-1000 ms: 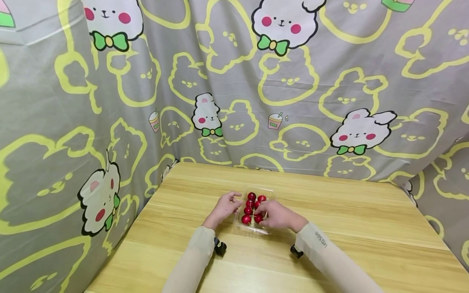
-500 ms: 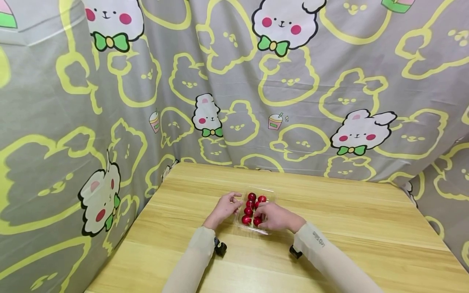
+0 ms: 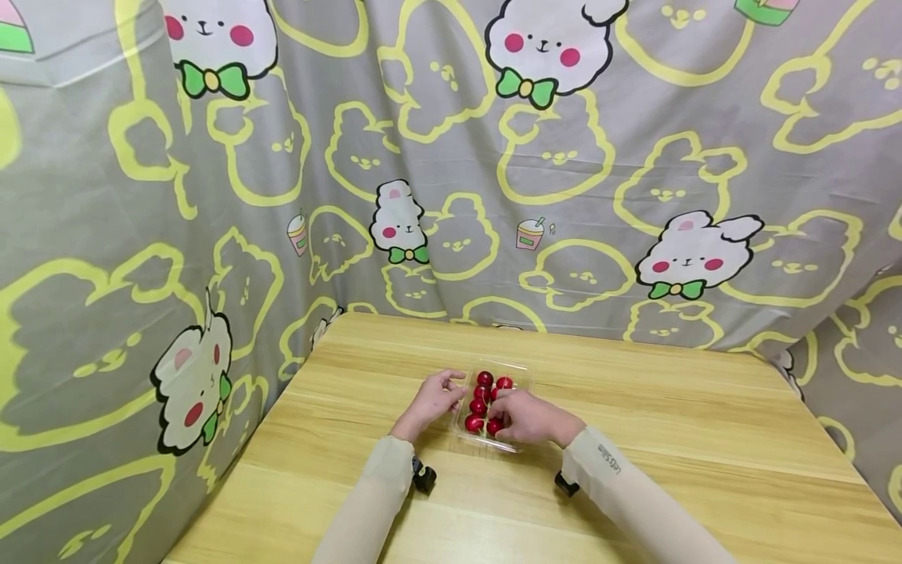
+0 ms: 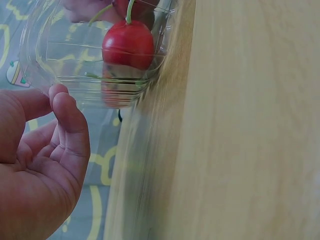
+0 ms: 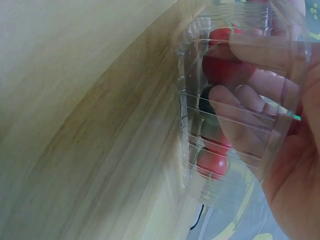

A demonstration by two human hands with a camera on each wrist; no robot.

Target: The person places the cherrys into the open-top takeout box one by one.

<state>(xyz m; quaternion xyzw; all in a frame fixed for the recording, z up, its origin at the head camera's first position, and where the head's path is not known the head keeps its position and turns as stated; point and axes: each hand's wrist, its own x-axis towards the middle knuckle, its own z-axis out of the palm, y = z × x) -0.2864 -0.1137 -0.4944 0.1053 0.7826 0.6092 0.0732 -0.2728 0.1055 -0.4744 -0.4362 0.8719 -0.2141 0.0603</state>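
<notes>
A clear plastic container (image 3: 486,443) sits on the table with several red cherries (image 3: 474,423) in two rows. Green stems show on some of them. At the container's left side, my left hand (image 3: 431,399) pinches the rim between thumb and index finger, its other fingers loosely curled. My right hand (image 3: 534,415) reaches over the right rim into the container. Through the clear wall in the right wrist view, its thumb and index finger are around a dark red cherry (image 5: 222,67). That hand hides part of the right row in the head view.
The wooden table (image 3: 669,439) extends around the container. A grey curtain (image 3: 465,172) with yellow and white cartoon prints hangs along the table's back and left edges.
My right hand has shifted slightly left inside the container, and the front cherry of the right row has moved a little. The left hand stays in place.
</notes>
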